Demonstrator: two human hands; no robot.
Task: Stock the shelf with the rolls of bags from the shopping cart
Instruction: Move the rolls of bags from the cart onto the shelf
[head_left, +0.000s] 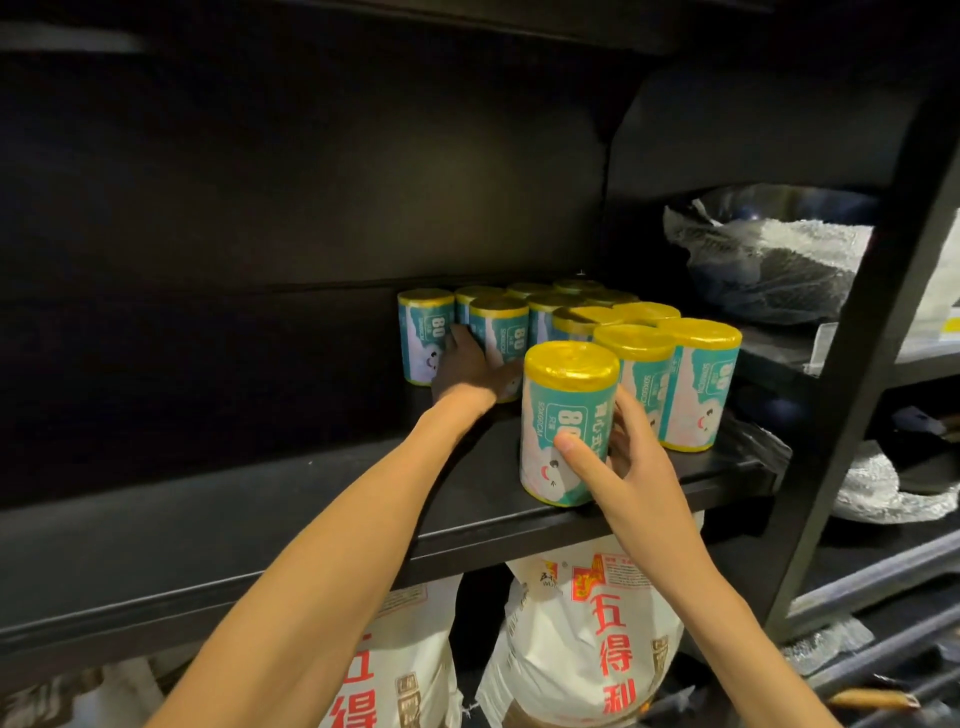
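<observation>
"80" on rolls (569, 423); "五得利" on sacks (587, 639)

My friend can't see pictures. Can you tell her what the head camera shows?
A person's right hand grips a front roll of bags standing at the edge of a dark shelf. The left hand reaches between rolls farther back, and white sacks sit below.
</observation>
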